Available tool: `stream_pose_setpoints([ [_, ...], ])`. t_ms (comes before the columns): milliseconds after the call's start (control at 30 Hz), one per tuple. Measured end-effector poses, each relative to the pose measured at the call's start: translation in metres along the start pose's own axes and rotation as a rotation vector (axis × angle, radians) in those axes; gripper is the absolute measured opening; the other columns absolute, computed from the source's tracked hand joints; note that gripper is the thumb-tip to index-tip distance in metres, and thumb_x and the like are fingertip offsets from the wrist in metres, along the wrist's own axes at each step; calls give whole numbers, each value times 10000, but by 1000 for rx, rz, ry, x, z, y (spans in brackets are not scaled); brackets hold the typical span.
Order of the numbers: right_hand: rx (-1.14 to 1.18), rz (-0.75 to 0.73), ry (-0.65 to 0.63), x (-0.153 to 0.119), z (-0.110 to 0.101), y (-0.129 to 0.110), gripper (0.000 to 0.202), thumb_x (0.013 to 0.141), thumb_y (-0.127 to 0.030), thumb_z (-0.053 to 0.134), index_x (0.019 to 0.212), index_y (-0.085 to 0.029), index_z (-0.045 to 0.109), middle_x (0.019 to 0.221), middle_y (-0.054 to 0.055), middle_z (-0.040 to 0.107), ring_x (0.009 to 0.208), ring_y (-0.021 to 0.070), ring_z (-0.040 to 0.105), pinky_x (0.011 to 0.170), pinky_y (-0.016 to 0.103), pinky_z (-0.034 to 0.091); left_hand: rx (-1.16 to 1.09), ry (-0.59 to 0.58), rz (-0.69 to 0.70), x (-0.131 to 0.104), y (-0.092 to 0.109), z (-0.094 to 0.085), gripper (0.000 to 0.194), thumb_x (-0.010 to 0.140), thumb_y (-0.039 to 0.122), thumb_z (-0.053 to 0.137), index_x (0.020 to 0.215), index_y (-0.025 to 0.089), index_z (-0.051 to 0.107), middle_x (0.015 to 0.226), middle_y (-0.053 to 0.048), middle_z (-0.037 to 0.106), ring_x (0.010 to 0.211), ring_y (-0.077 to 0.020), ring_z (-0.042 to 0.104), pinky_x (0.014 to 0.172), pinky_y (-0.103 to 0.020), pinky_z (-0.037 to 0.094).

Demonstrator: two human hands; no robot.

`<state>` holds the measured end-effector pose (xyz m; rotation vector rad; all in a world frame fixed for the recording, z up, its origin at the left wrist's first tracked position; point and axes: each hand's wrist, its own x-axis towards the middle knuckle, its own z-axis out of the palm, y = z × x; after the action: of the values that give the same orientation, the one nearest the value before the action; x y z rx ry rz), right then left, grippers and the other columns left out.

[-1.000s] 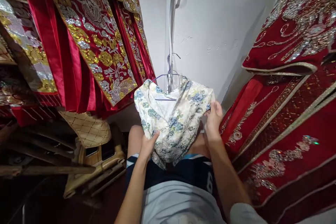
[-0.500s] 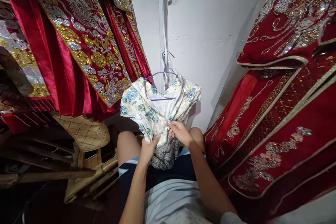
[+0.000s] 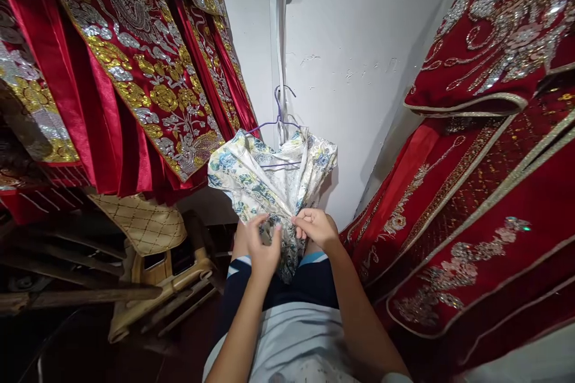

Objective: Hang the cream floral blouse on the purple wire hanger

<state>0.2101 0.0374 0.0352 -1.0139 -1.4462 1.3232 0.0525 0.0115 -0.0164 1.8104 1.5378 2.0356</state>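
Note:
A white blouse (image 3: pixel 251 176) with blue and yellow flowers hangs by its shoulders on a purple hanger (image 3: pixel 278 121) in front of me. Its V-shaped neckline faces me, and the lower part gathers between my knees. My right hand (image 3: pixel 315 227) pinches the front edge at the bottom of the V. Just left of it, my left hand (image 3: pixel 264 246) is against the lower front, thumb and forefinger spread apart. Whether its other fingers touch the cloth is hidden.
Red garments with gold and silver sequins (image 3: pixel 168 99) hang close on the left. More beaded red garments (image 3: pixel 476 251) hang on the right. A bamboo frame (image 3: pixel 166 299) stands low at the left, and a white wall (image 3: pixel 345 30) rises behind the hanger.
My left hand has let go of the blouse front and opened its fingers. My right hand has shifted slightly right and down, still pinching the edge. My knees have come closer together.

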Motion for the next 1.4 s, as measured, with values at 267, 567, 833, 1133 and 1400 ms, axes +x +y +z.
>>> stream_pose_setpoints([
  [267, 103, 0, -85, 18, -5, -19, 351, 724, -464, 791, 623, -152, 666, 454, -12, 587, 362, 58, 432, 372, 187, 295, 82, -575, -46, 23, 16, 16, 169, 901, 206, 483, 753, 218, 402, 704, 3, 503, 667, -171, 510, 629, -268, 335],
  [567, 375, -87, 186, 105, -5, -108, 193, 754, -278, 804, 691, -136, 689, 488, -53, 533, 378, 16, 389, 320, 130, 253, 507, -937, 28, 34, 30, -5, 155, 811, 66, 485, 792, 220, 491, 802, -53, 645, 763, -256, 635, 590, -301, 241],
  [833, 347, -269, 195, 103, 2, -121, 243, 758, -344, 785, 697, -141, 666, 449, -53, 519, 365, 38, 393, 339, 154, 255, 256, -890, 20, 48, 16, -11, 49, 892, 198, 588, 937, 220, 588, 863, -24, 686, 816, -207, 654, 670, -276, 420],
  [1133, 217, -378, 130, 96, -3, -115, 300, 738, -438, 762, 673, -183, 618, 412, -82, 436, 379, 60, 318, 400, 209, 254, -37, -357, 335, 180, 56, 10, 343, 1008, 317, 496, 1322, 207, 579, 969, -49, 687, 798, -170, 620, 765, -286, 462],
  [1400, 40, -295, 270, 101, 11, -63, 307, 721, -251, 703, 521, -210, 474, 460, -69, 427, 461, 78, 313, 473, 224, 216, -154, -104, 141, 230, 62, 10, 124, 953, 199, 589, 861, 144, 653, 871, -16, 636, 869, -152, 553, 862, -284, 421],
])
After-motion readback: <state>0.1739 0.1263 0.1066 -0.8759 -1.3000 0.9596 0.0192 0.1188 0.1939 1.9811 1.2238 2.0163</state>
